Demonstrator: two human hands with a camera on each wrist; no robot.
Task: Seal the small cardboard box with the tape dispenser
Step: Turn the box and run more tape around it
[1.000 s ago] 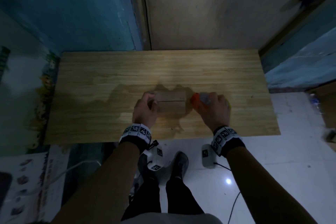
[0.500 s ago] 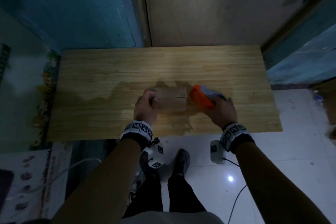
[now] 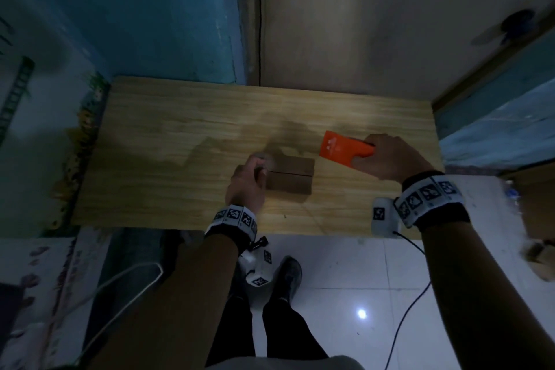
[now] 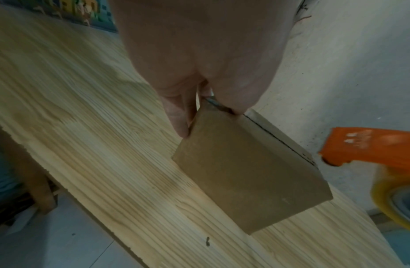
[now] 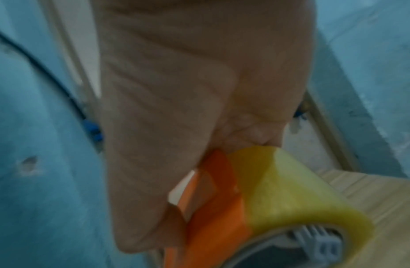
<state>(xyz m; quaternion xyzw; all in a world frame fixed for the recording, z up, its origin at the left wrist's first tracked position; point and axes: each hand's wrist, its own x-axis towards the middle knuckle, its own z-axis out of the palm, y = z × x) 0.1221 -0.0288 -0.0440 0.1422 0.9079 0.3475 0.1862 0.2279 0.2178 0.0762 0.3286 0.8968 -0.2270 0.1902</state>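
Note:
A small brown cardboard box (image 3: pixel 289 175) (image 4: pixel 243 174) lies on the wooden table (image 3: pixel 180 141), its top flaps closed along a dark seam. My left hand (image 3: pixel 249 182) (image 4: pixel 199 108) grips the box's left end, thumb on top and fingers down the near side. My right hand (image 3: pixel 387 156) holds an orange tape dispenser (image 3: pixel 344 149) (image 5: pixel 213 208) in the air, to the right of the box and apart from it. Its yellowish tape roll (image 5: pixel 289 195) (image 4: pixel 392 203) shows in both wrist views.
The table stands against a beige wall (image 3: pixel 360 24), with blue wall (image 3: pixel 135 9) at the left. A white tiled floor (image 3: pixel 345 279) and a black cable (image 3: pixel 411 303) lie below the near table edge. My feet stand by that edge.
My right hand has lifted the tape dispenser up and to the right, away from the box's right end. The left hand stays on the box's left end.

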